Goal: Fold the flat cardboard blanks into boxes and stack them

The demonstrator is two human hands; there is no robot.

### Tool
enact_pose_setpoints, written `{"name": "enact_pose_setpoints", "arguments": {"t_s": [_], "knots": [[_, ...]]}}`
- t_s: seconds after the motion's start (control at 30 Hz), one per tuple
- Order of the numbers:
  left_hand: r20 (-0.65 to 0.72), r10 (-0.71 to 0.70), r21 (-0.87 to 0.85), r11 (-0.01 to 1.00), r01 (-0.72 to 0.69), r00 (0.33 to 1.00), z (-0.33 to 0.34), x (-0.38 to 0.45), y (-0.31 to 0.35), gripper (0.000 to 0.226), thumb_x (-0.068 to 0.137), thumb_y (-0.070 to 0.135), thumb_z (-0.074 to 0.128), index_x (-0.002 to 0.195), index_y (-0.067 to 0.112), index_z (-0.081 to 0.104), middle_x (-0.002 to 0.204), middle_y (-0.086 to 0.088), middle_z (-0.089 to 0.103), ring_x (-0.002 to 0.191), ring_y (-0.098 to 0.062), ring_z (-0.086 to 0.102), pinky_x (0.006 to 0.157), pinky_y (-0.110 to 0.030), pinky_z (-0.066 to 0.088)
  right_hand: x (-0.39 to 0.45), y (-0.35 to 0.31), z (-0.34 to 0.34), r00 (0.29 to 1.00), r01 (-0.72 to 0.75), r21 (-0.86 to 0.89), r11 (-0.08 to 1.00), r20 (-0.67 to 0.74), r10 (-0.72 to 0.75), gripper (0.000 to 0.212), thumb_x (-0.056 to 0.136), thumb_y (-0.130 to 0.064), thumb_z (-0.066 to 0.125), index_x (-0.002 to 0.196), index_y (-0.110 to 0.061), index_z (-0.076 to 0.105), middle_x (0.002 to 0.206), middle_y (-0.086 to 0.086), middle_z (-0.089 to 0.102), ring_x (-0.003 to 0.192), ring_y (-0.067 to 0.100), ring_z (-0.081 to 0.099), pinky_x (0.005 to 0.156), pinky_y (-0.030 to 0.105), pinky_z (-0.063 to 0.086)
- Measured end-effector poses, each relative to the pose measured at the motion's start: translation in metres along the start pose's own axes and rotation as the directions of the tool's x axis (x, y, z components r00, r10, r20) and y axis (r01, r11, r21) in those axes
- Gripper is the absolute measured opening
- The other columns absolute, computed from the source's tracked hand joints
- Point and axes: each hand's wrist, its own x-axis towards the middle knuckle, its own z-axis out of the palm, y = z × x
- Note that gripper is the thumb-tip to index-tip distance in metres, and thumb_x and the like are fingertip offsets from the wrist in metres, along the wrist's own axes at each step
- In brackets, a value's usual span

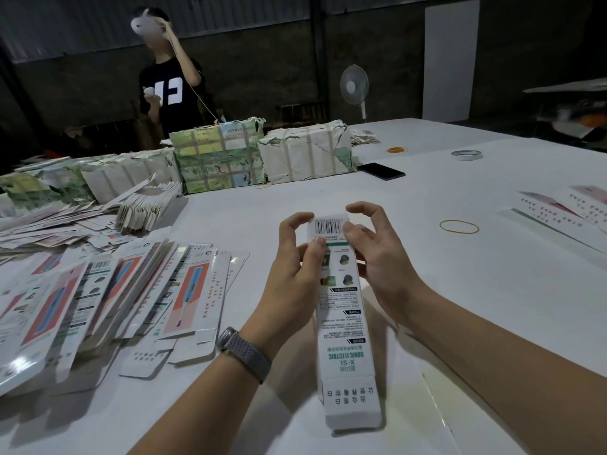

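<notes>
Your left hand (297,247) and right hand (371,247) both pinch the far end of the box (341,323) (barcode flap up), held above the tabletop (492,290); flat blanks (108,297) lie left

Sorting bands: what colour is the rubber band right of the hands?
Yellow rubber band, in the head view.

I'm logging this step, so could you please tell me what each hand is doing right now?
Left hand: holding the far end of the box.
Right hand: holding the same end, fingers curled above it.
</notes>
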Motion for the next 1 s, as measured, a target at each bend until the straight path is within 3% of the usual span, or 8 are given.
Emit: {"name": "enact_pose_setpoints", "arguments": {"t_s": [0.17, 0.37, 0.77, 0.87, 0.93, 1.0], "knots": [[0.014, -0.016, 0.008, 1.0, 0.016, 1.0, 0.001, -0.001, -0.002, 0.023, 0.107, 0.025, 0.041, 0.121, 0.043, 0.036, 0.095, -0.006, 0.076, 0.082, -0.024, 0.076, 0.066, -0.032, 0.06, 0.004, -0.004, -0.005, 0.999, -0.045, 0.046, 0.998, 0.017, 0.044, 0.009, 0.103, -0.019, 0.051, 0.099, -0.026, 0.056, 0.08, 0.004, 0.071, 0.072, 0.021, 0.067, 0.064, 0.032, 0.056], [0.007, -0.023, 0.006, 1.0, 0.023, 1.0, 0.002, -0.001, -0.002, 0.024, 0.108, 0.024, 0.04, 0.12, 0.044, 0.037, 0.092, 0.0, 0.076, 0.077, -0.017, 0.075, 0.064, -0.028, 0.058, 0.005, -0.004, -0.006, 0.999, -0.037, 0.068, 0.997, 0.008, 0.036, 0.008, 0.101, -0.015, 0.054, 0.094, -0.019, 0.056, 0.076, 0.003, 0.07, 0.07, 0.02, 0.068, 0.062, 0.03, 0.057], [-0.038, -0.024, 0.009, 1.0, 0.024, 0.999, 0.001, -0.001, 0.002, 0.023, 0.107, 0.025, 0.041, 0.119, 0.045, 0.038, 0.089, 0.003, 0.076, 0.075, -0.014, 0.075, 0.06, -0.022, 0.057, 0.002, -0.002, 0.0, 1.0, -0.007, 0.02, 1.0, -0.018, 0.007, 0.004, 0.103, -0.025, 0.052, 0.103, -0.026, 0.056, 0.08, 0.001, 0.073, 0.071, 0.017, 0.071, 0.064, 0.029, 0.057], [-0.16, -0.015, -0.041, 0.999, 0.009, 0.987, -0.001, 0.001, 0.004, 0.021, 0.106, 0.024, 0.046, 0.116, 0.042, 0.04, 0.082, -0.007, 0.074, 0.065, -0.012, 0.072, 0.048, -0.018, 0.051, 0.004, 0.002, 0.001, 0.999, 0.015, -0.124, 0.992, -0.027, -0.019, 0.018, 0.101, -0.026, 0.056, 0.114, -0.039, 0.055, 0.094, 0.004, 0.067, 0.077, 0.017, 0.07, 0.064, 0.03, 0.059], [-0.273, -0.006, -0.051, 0.999, -0.008, 0.962, -0.008, 0.004, 0.004, 0.02, 0.105, 0.025, 0.048, 0.112, 0.041, 0.038, 0.082, -0.008, 0.074, 0.059, -0.01, 0.069, 0.043, -0.017, 0.046, 0.003, 0.003, -0.001, 0.997, 0.066, -0.307, 0.95, -0.01, -0.072, 0.027, 0.098, -0.032, 0.061, 0.121, -0.044, 0.054, 0.101, -0.005, 0.061, 0.079, 0.011, 0.067, 0.065, 0.027, 0.058], [-0.372, -0.008, -0.045, 0.999, -0.009, 0.928, -0.015, 0.006, 0.002, 0.022, 0.105, 0.027, 0.051, 0.109, 0.043, 0.035, 0.084, -0.008, 0.075, 0.059, -0.01, 0.069, 0.043, -0.018, 0.045, -0.001, 0.004, -0.002, 0.979, 0.195, -0.569, 0.799, 0.07, -0.189, 0.039, 0.09, -0.044, 0.066, 0.127, -0.04, 0.057, 0.108, -0.013, 0.057, 0.086, 0.006, 0.061, 0.071, 0.023, 0.054]]}}
